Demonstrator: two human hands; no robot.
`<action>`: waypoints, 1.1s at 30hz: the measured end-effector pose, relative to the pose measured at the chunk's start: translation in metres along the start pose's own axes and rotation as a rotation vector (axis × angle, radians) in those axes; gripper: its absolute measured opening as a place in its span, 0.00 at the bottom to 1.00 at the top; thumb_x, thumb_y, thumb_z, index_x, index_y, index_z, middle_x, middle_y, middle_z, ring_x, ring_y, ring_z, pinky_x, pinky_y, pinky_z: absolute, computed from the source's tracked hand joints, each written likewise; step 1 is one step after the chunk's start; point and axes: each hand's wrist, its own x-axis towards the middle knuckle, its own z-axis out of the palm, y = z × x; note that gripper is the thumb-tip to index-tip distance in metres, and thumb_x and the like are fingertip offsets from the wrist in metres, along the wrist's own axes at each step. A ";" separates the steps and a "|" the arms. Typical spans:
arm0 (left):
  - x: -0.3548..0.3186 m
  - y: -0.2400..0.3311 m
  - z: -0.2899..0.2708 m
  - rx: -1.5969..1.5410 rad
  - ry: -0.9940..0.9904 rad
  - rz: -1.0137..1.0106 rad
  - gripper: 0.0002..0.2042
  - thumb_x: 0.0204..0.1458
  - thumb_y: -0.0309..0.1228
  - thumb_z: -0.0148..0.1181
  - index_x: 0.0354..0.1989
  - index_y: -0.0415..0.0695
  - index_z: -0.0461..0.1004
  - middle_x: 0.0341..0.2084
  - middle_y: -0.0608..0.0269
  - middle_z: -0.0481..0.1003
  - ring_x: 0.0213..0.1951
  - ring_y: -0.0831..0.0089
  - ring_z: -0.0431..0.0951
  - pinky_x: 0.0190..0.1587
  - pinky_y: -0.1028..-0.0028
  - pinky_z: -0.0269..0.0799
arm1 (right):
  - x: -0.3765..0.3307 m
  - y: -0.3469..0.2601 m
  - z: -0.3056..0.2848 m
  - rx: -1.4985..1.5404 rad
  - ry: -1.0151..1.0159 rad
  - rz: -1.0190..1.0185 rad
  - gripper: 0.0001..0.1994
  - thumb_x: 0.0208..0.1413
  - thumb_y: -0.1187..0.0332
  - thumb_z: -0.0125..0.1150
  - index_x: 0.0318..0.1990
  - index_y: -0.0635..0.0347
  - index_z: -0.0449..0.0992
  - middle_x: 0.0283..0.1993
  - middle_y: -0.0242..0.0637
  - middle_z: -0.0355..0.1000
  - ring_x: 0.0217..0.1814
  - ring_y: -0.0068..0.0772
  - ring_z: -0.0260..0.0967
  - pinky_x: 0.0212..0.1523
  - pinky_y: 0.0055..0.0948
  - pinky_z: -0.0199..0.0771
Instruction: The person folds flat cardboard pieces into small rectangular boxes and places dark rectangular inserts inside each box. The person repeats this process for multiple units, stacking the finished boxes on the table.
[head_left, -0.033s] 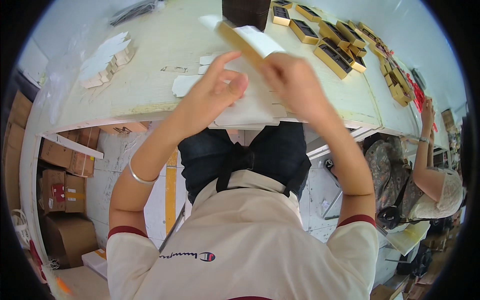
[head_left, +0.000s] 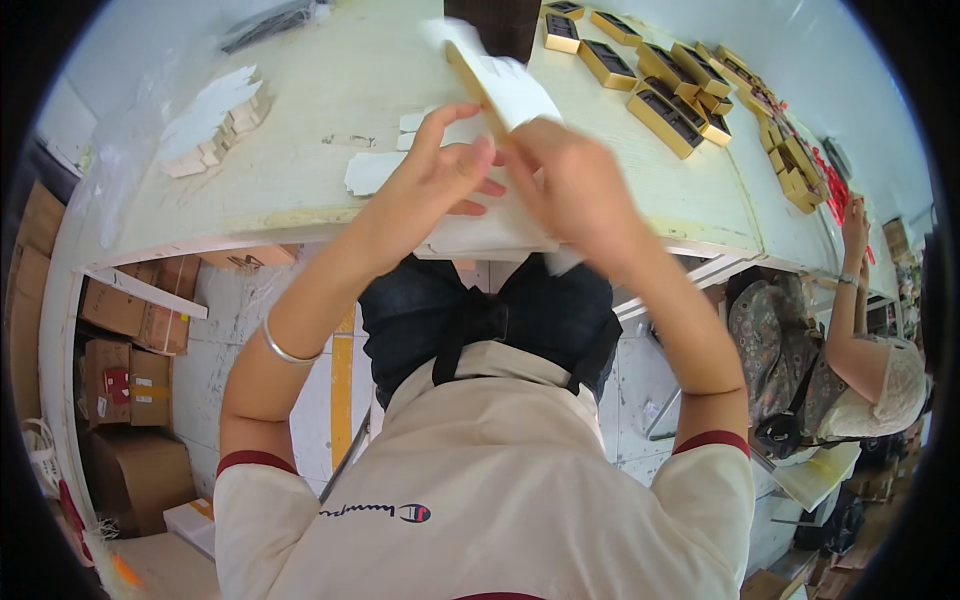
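Note:
A piece of card point(head_left: 522, 92), white on one face and gold along its folded edge, is held slantwise above the table. My right hand point(head_left: 580, 190) is closed around its lower part, smeared by motion. My left hand point(head_left: 430, 190) is beside the gold edge with fingers spread and curved; whether a fingertip touches the card I cannot tell. Below my hands, pale flat sheets point(head_left: 470, 238) lie at the table's front edge, partly covered. Left of them is a white die-cut card blank point(head_left: 368, 172). Behind the held card stands a dark brown box point(head_left: 500, 28).
Several gold boxes point(head_left: 668, 122) with black inserts spread over the table's right side. A stack of white die-cut blanks point(head_left: 212, 125) sits at the left, near clear plastic film point(head_left: 120, 170). Cardboard cartons point(head_left: 130, 380) fill the space under the table. Another person point(head_left: 860, 370) works at the right.
The held card has swung slightly and its gold face shows less. My right hand has moved a little left and down, closer to my left hand, whose fingers have spread.

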 end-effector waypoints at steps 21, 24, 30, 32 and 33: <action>0.046 -0.017 -0.034 1.061 -0.390 0.304 0.14 0.56 0.31 0.50 0.50 0.47 0.71 0.19 0.52 0.72 0.20 0.66 0.69 0.28 0.71 0.66 | -0.059 0.016 -0.012 0.228 -0.230 -0.246 0.10 0.45 0.65 0.65 0.30 0.60 0.73 0.31 0.38 0.66 0.33 0.41 0.63 0.38 0.30 0.61; 0.047 -0.012 -0.037 1.087 -0.333 0.228 0.13 0.56 0.31 0.49 0.49 0.48 0.72 0.21 0.52 0.74 0.23 0.61 0.72 0.29 0.67 0.67 | -0.058 0.006 -0.018 0.146 -0.208 -0.405 0.14 0.43 0.62 0.66 0.35 0.60 0.74 0.36 0.39 0.68 0.37 0.39 0.65 0.41 0.31 0.64; 0.052 -0.025 -0.037 1.233 -0.323 0.613 0.14 0.53 0.28 0.52 0.49 0.47 0.73 0.21 0.55 0.73 0.24 0.61 0.73 0.29 0.67 0.67 | -0.061 0.018 -0.017 0.150 -0.229 -0.202 0.10 0.45 0.70 0.65 0.35 0.61 0.74 0.32 0.39 0.71 0.33 0.40 0.69 0.36 0.33 0.68; 0.051 -0.027 -0.036 1.256 -0.328 0.656 0.13 0.52 0.28 0.53 0.47 0.48 0.74 0.21 0.56 0.73 0.25 0.61 0.73 0.30 0.66 0.68 | -0.041 0.017 -0.008 0.330 -0.335 0.071 0.11 0.45 0.71 0.67 0.36 0.60 0.73 0.27 0.38 0.69 0.29 0.41 0.68 0.33 0.31 0.67; 0.052 -0.027 -0.036 1.271 -0.332 0.680 0.13 0.52 0.28 0.54 0.46 0.48 0.74 0.21 0.56 0.73 0.25 0.61 0.73 0.30 0.65 0.68 | -0.025 0.015 -0.008 0.340 -0.425 0.205 0.12 0.45 0.70 0.67 0.36 0.60 0.72 0.28 0.39 0.69 0.30 0.41 0.67 0.34 0.30 0.67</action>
